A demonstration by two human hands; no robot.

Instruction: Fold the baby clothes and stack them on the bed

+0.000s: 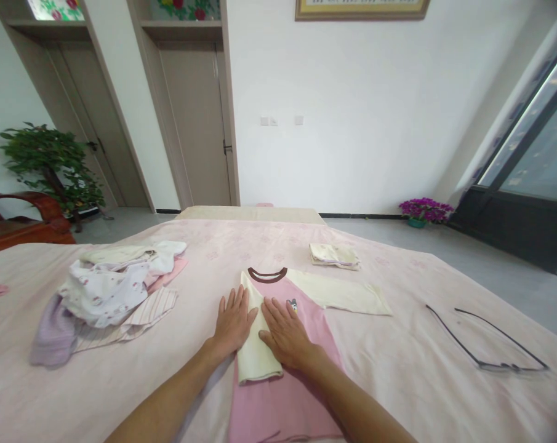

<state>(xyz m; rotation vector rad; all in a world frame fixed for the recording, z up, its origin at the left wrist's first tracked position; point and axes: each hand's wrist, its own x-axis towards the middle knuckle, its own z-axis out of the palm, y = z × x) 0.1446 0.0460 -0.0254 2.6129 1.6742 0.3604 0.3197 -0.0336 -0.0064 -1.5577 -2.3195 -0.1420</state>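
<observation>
A pink shirt [306, 400] with a brown collar and cream sleeves lies flat on the pale pink cloth. One cream sleeve [260, 363] is folded down over the shirt's front, while the other [356, 293] stretches out to the right. My left hand [233, 323] lies flat at the left edge of the folded sleeve, near the shoulder, fingers pointing away from me. Flat on the sleeve's right edge and the pink front rests my right hand [285, 332], its fingers extended beside a small printed figure [293, 305]. Neither hand grips anything.
A loose heap of clothes [107, 295] lies on the left of the pink cloth [204, 406]. Beyond the shirt, to the right, sits a folded cream garment [334, 256]. Black-framed glasses [500, 367] rest at the right. Farther off is a potted purple plant [424, 210].
</observation>
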